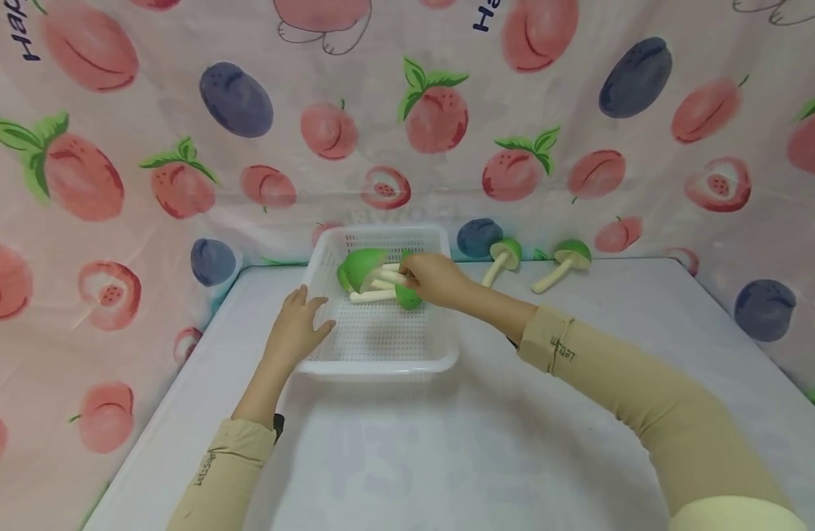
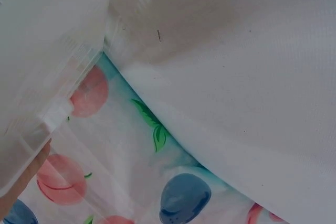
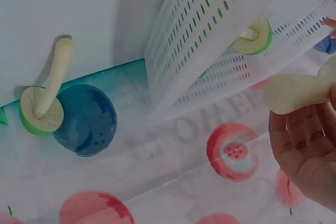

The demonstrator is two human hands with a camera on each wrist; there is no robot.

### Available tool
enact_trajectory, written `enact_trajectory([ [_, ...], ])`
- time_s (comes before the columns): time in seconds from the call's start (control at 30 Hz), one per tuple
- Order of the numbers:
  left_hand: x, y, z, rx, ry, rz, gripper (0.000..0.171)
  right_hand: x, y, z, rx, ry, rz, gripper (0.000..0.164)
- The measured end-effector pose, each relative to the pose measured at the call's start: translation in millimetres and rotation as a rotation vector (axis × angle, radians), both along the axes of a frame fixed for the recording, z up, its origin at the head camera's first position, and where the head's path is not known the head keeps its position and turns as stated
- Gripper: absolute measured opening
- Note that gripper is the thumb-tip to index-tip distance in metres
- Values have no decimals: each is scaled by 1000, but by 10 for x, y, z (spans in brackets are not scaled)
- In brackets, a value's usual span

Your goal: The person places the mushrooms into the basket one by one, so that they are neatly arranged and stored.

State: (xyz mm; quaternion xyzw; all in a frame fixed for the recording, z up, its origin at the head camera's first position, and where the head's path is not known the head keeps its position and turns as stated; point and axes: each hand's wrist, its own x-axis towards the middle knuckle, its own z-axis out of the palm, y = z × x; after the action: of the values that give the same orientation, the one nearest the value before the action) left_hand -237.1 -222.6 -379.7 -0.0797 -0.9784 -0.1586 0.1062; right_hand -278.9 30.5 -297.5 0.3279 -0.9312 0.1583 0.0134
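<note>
Over the white basket (image 1: 380, 366), my right hand (image 1: 437, 280) pinches a green-capped toy mushroom (image 1: 366, 267) by its pale stem, the cap pointing left. In the right wrist view the stem (image 3: 296, 93) of that mushroom lies across the fingers. Beneath it in the basket are several more mushrooms (image 1: 409, 296), partly covered by the held one. My left hand (image 1: 296, 328) rests at the basket's left rim with fingers spread; in the left wrist view only a sliver of finger (image 2: 26, 182) shows against the basket wall (image 2: 58, 98).
Right of the basket, two toy mushrooms lie on the white table (image 1: 546, 428): a nearer one (image 1: 504, 256) and another one (image 1: 566, 262) farther right. A fruit-printed cloth (image 1: 380, 110) rises behind the table's back edge and along its sides.
</note>
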Motion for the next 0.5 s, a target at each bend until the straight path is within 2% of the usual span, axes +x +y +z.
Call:
enact_trajectory([
  [0.2, -1, -12, -9, 4, 0, -4, 47, -99, -205, 13, 95, -37, -14, 23],
  [0.4, -11, -15, -1, 4, 2, -8, 47, -190, -355, 13, 111, -110, -50, 26],
  [0.5, -14, -7, 1, -1, 2, -6, 47, -250, -406, 8, 98, -135, -57, 14],
])
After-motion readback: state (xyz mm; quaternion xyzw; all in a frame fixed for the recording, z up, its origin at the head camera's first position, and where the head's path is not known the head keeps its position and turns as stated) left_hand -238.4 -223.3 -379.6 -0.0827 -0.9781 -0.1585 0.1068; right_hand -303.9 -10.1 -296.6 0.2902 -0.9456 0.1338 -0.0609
